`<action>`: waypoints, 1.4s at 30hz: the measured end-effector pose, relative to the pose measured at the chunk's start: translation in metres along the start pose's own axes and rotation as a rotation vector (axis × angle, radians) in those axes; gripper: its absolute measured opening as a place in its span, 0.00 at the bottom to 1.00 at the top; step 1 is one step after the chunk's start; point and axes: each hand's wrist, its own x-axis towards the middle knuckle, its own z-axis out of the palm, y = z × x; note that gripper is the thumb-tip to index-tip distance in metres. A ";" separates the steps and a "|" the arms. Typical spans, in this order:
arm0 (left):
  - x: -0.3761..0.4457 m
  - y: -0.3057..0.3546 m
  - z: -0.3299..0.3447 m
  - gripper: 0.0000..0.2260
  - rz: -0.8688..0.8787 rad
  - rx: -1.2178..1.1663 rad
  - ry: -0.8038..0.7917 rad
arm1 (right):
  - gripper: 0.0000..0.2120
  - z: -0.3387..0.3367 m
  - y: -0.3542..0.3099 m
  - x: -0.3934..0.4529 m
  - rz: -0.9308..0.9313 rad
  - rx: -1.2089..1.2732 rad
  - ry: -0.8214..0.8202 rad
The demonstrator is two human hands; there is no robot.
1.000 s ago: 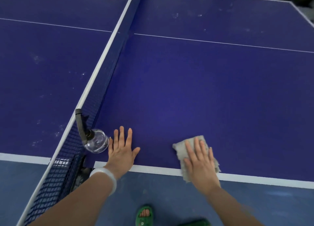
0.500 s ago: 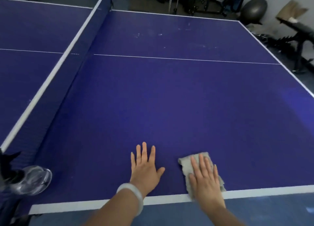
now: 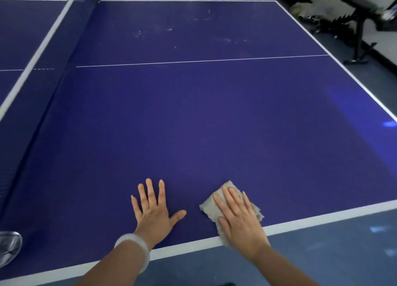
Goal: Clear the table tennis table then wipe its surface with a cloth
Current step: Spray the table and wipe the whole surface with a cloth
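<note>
Both hands have slid right along the blue bench (image 3: 214, 124); my right hand (image 3: 240, 219) presses the grey rag (image 3: 209, 208) flat, my left hand (image 3: 153, 210) rests spread open beside it.

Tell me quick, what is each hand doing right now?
Left hand: open, flat on the table, holding nothing.
Right hand: open, pressing the cloth flat.

Left grip (image 3: 153, 210): bare hand, forearm unsleeved; one pale, translucent white bangle (image 3: 134, 251), smooth and rounded, around the wrist at 7 o'clock of the palm. Right grip (image 3: 240, 219): bare hand, forearm unsleeved, nails short.
</note>
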 end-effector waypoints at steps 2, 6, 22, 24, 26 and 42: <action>0.001 0.001 0.000 0.50 -0.009 0.001 -0.002 | 0.27 0.003 0.044 -0.009 0.144 -0.027 0.007; 0.004 0.001 0.001 0.48 -0.031 0.035 -0.016 | 0.28 0.004 0.090 -0.028 0.617 0.106 0.078; 0.052 0.242 0.017 0.42 0.235 0.005 0.022 | 0.26 -0.003 0.166 -0.062 0.203 -0.032 0.102; 0.054 0.250 0.024 0.46 0.193 0.065 0.025 | 0.25 0.000 0.210 -0.073 0.398 -0.031 0.138; 0.054 0.249 0.028 0.48 0.178 0.080 0.046 | 0.27 0.001 0.242 -0.077 0.704 0.040 0.169; 0.055 0.253 0.021 0.49 0.140 0.100 -0.045 | 0.30 -0.006 0.264 -0.075 0.810 0.107 0.154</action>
